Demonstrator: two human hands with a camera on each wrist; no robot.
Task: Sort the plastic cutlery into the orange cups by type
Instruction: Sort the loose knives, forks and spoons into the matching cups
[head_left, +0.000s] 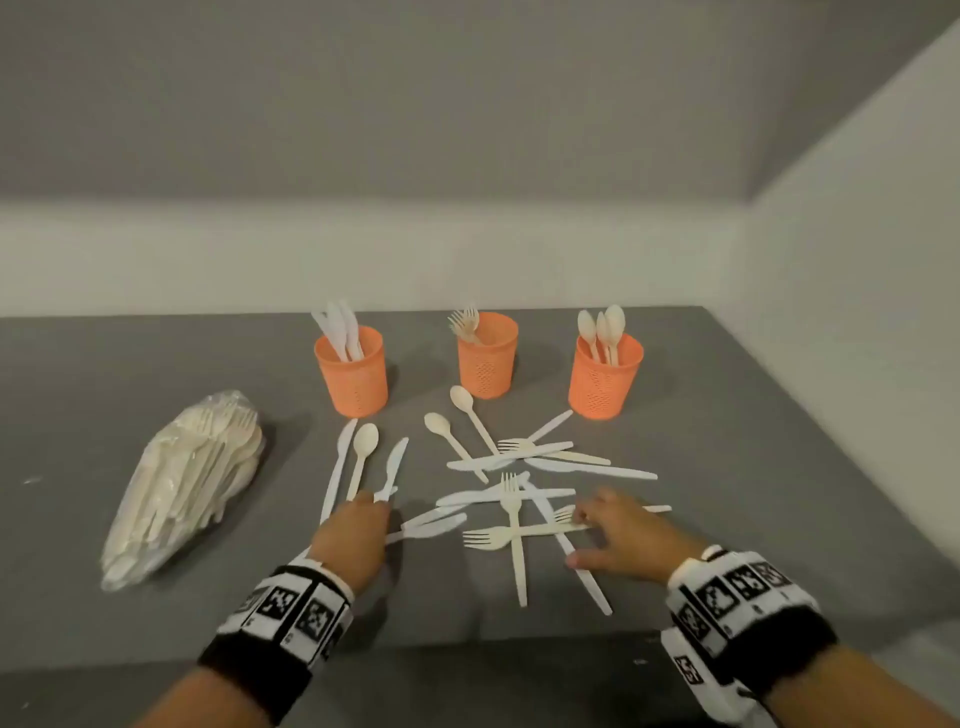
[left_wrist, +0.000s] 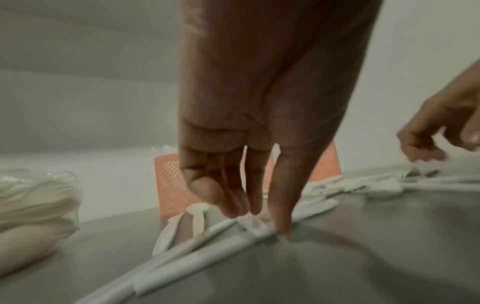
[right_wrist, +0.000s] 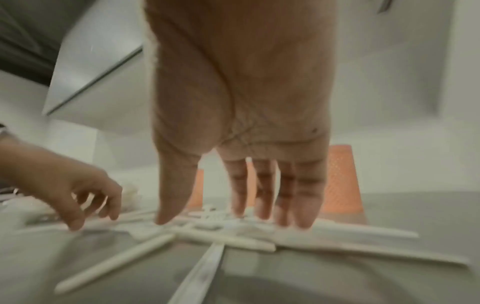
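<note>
Three orange cups stand in a row at the back: the left cup (head_left: 352, 371) holds white knives, the middle cup (head_left: 487, 356) forks, the right cup (head_left: 602, 376) spoons. Loose knives, forks and spoons lie scattered in front of them. My left hand (head_left: 376, 501) reaches down with fairly straight fingers; its thumb and fingertips touch the handle end of a white knife (head_left: 395, 462), seen close in the left wrist view (left_wrist: 255, 226). My right hand (head_left: 576, 538) is spread over the crossed pile, its straight fingers (right_wrist: 303, 216) resting on a cream fork (head_left: 519, 535).
A clear plastic bag (head_left: 182, 483) full of cream cutlery lies at the left on the grey table (head_left: 727, 467). A white wall runs behind the cups and along the right side. The table's front edge lies just under my wrists.
</note>
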